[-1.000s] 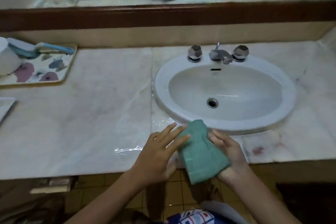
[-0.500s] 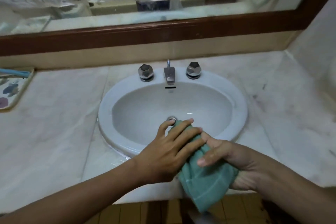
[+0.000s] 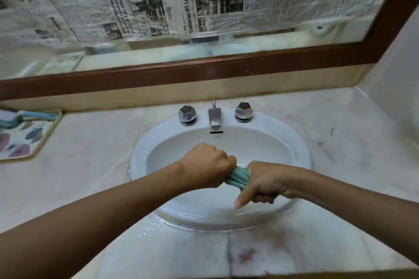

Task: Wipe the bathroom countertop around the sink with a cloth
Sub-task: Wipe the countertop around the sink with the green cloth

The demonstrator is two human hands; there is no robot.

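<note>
Home bathroom: sink (image 3: 145, 154), mirror (image 3: 204, 56)

Open surface (image 3: 90, 176) left of sink (image 3: 303, 154), bare up to tray (image 3: 51, 130) at far left edge. Open too on right, bare to side wall. Behind basin, passage narrowed by two knobs (image 3: 187, 114) flanking spout (image 3: 214, 118). Front strip free, wet near rim.
</note>
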